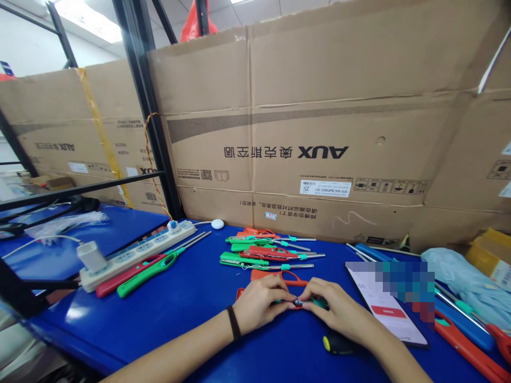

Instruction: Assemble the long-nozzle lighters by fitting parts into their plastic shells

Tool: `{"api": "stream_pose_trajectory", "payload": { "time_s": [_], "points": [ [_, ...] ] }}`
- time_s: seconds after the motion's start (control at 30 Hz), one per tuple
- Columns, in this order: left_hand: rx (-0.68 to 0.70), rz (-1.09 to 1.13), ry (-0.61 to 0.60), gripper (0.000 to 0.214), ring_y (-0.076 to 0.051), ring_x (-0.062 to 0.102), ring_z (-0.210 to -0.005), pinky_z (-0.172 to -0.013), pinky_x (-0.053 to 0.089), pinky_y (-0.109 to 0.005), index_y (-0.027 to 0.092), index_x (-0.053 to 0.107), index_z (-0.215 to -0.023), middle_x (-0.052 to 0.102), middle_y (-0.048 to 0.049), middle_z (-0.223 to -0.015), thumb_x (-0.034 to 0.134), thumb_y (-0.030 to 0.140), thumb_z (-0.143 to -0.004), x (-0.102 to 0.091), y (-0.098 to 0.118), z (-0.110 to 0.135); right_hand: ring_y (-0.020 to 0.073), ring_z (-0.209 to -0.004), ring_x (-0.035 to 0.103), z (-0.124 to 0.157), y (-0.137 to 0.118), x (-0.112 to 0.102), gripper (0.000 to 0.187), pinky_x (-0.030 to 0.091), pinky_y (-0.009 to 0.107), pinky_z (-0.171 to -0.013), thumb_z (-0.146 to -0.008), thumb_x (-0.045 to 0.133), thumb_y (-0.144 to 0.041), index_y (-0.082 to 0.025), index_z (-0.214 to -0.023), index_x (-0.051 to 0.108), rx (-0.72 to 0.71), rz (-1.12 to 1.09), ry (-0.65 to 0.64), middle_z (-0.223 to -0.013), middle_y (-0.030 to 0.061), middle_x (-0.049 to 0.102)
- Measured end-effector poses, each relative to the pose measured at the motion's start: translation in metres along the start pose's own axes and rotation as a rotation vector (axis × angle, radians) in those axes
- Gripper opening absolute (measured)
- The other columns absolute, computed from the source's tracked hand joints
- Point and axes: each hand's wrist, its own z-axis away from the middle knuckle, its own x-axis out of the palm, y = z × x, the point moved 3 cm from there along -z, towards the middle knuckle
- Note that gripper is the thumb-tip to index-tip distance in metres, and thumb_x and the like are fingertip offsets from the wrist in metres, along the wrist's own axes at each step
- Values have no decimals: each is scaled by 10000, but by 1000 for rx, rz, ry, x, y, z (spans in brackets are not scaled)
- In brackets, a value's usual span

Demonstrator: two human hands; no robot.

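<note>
My left hand [263, 300] and my right hand [339, 308] meet over the blue table, fingertips pinched together. Between them is a small metal part [298, 302], too small to name exactly. The red end of a lighter body [239, 293] shows behind my left hand; the rest is covered. Dark green [321, 302] shows under my right fingers, its shape unclear. Just beyond my fingers lies an orange lighter casing [265, 276]. A screwdriver with a black and yellow handle [337, 344] rests under my right wrist.
Several red and green long lighters [243, 260] lie in a row behind my hands. Two more lighters [147, 274] lie beside a white power strip [138, 255] at left. A phone [389, 314], an orange lighter [467, 346] and blue plastic [471, 282] are at right. Cardboard [279, 127] walls the back.
</note>
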Motion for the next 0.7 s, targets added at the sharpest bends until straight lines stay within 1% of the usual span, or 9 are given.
{"api": "stream_pose_trajectory", "payload": {
  "time_s": [0.23,0.3,0.43,0.53,0.7],
  "points": [
    [8,18,11,273,-166,628,-872,-798,499,-248,199,726,-974,675,-58,-947,518,375,-946,-1,0,1,186,-904,643,1,-3,-4,164,442,259,-806,-877,556,-214,-252,-900,713,7,53,-27,-943,18,699],
    [9,22,4,277,-171,628,-876,-802,499,-252,197,727,-977,676,-61,-949,534,392,-934,-1,1,1,194,-902,648,0,-5,-5,181,447,262,-797,-875,548,-206,-252,-896,722,13,73,-34,-946,22,708],
    [12,25,-9,261,-180,627,-871,-809,502,-261,187,725,-984,675,-65,-949,618,400,-877,-2,2,1,200,-890,657,1,-10,-5,217,456,263,-785,-867,529,-169,-248,-889,730,16,105,-61,-947,27,718],
    [10,24,-11,230,-181,626,-882,-819,500,-267,182,722,-976,675,-67,-959,614,362,-880,-1,1,0,195,-891,656,2,-13,-4,238,454,261,-800,-866,518,-144,-249,-897,729,-3,120,-85,-936,23,720],
    [2,19,-29,230,-179,628,-896,-832,494,-268,187,713,-972,679,-62,-961,607,372,-887,-1,0,0,187,-909,643,0,-12,-1,264,453,263,-823,-895,480,-148,-240,-943,723,-21,146,-97,-952,40,704]
  ]
}}
